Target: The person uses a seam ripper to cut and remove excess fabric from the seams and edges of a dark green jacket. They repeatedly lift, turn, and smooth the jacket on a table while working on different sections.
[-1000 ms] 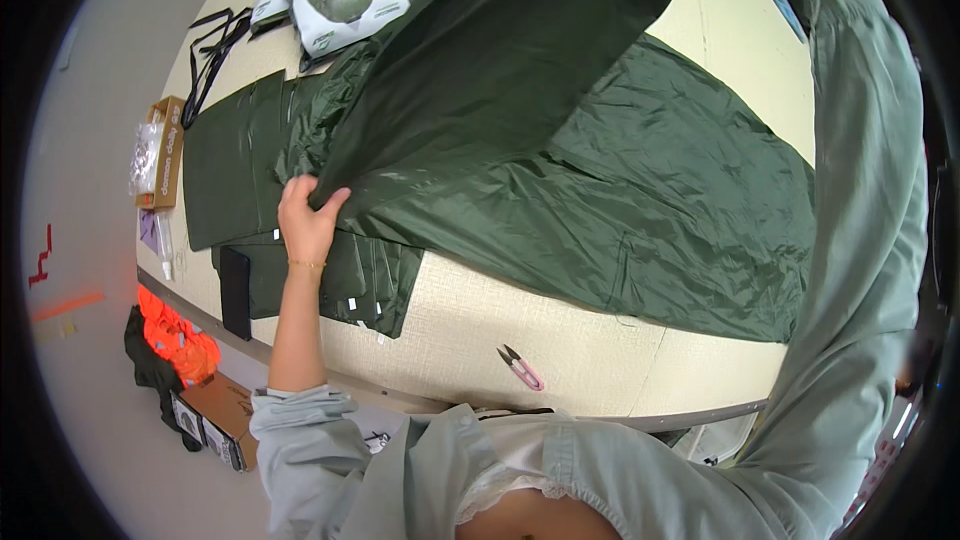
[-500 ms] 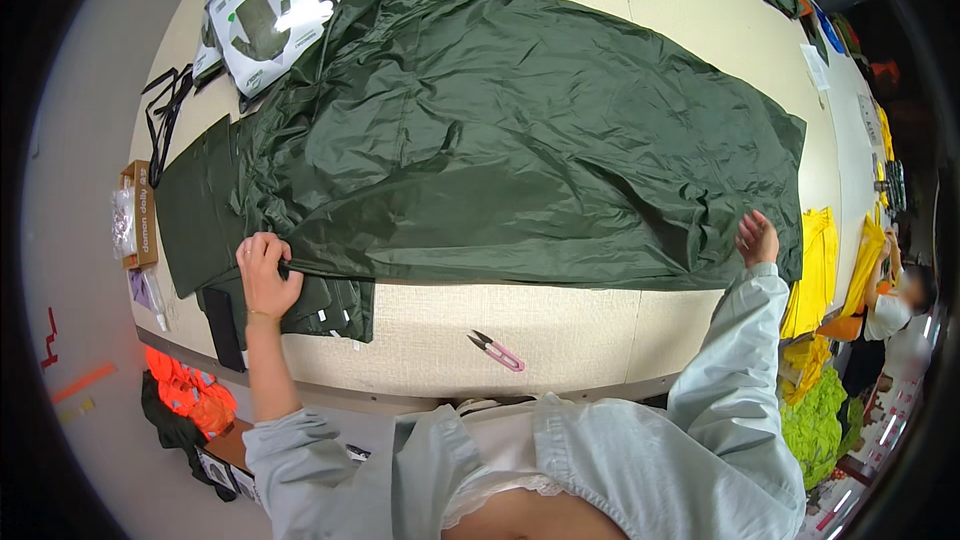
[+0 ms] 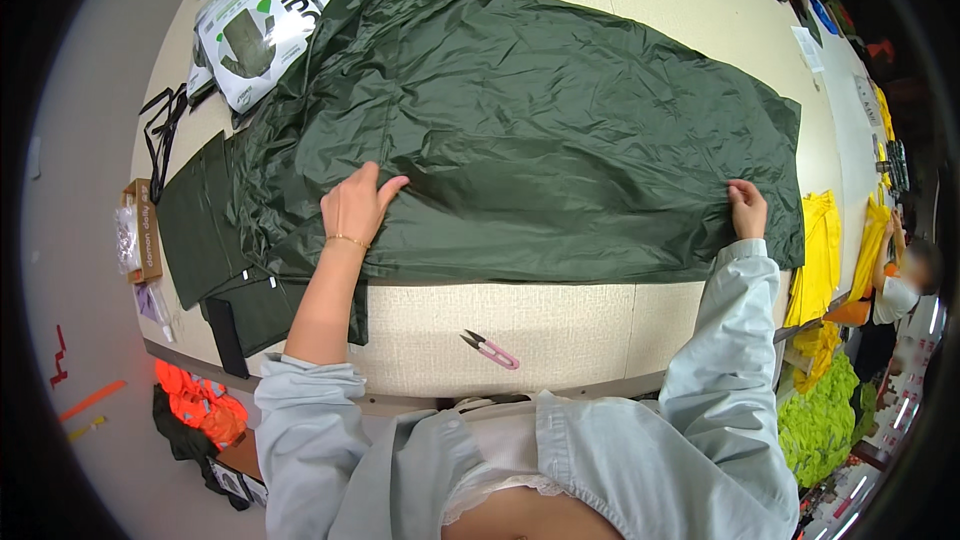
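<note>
The cream tabletop (image 3: 600, 330) carries a spread dark green garment (image 3: 560, 140): thin, limp, likely slippery, best taken at its edges. Left hand (image 3: 355, 205) presses flat, fingers open; right hand (image 3: 747, 210) pinches the hem.

Pink thread snips (image 3: 490, 349) nr table edge, printed pkg (image 3: 250, 35), yellow garments (image 3: 815, 250), orange fabric (image 3: 200, 410)
</note>
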Motion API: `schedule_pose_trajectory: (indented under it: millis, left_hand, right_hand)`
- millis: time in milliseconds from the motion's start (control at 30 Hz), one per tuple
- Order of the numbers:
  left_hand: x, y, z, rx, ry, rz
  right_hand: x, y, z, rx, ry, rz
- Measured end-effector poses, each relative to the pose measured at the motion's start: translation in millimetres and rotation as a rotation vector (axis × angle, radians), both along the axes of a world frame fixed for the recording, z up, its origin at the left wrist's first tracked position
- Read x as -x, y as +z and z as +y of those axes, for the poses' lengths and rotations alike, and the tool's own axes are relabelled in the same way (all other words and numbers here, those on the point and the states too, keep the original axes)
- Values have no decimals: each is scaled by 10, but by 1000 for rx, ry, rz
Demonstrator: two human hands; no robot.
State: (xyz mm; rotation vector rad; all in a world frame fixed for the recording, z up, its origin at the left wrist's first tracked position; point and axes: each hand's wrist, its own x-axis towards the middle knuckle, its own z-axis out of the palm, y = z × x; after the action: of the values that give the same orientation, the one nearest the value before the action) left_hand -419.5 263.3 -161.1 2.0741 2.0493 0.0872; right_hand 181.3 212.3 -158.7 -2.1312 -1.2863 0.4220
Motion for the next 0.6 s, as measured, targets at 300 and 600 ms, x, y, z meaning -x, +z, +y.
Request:
schedule_pose_trajectory:
  millis: [300,600]
  left_hand:
    - [-103,-189,79,-243,-27,-430]
    - [-490,-465,488,-150,3,-250]
  right_hand:
    - [240,-193,75,85,-289,-256]
    - [404,-151,108,-5,-429,-317]
